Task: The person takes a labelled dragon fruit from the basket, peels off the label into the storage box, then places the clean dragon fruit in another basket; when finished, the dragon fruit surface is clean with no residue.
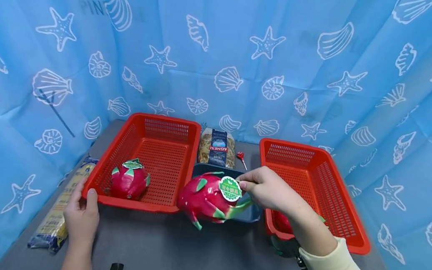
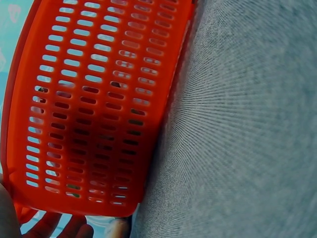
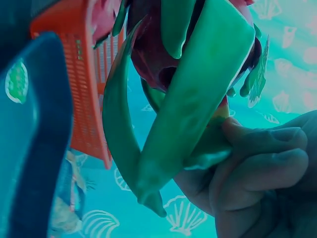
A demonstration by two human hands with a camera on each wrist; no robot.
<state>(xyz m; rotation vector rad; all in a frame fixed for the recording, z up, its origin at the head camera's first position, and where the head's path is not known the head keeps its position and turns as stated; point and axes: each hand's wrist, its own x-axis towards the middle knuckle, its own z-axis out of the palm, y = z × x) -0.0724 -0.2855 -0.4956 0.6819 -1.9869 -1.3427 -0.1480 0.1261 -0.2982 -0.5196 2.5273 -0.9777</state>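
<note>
A pink dragon fruit with green-tipped scales and a round green sticker hangs over the dark blue tray. My right hand pinches it by one of its green leaves. At the front left corner of the left red basket, my left hand grips the rim, with the thumb over the edge. Another dragon fruit lies inside that basket near its front wall. In the left wrist view, the basket's slotted side hides most of what is behind it.
The right red basket holds a dragon fruit, partly hidden by my right arm. Behind the tray are a pasta bag and a lollipop. A long yellow packet lies left of the left basket. Blue curtain surrounds the grey table.
</note>
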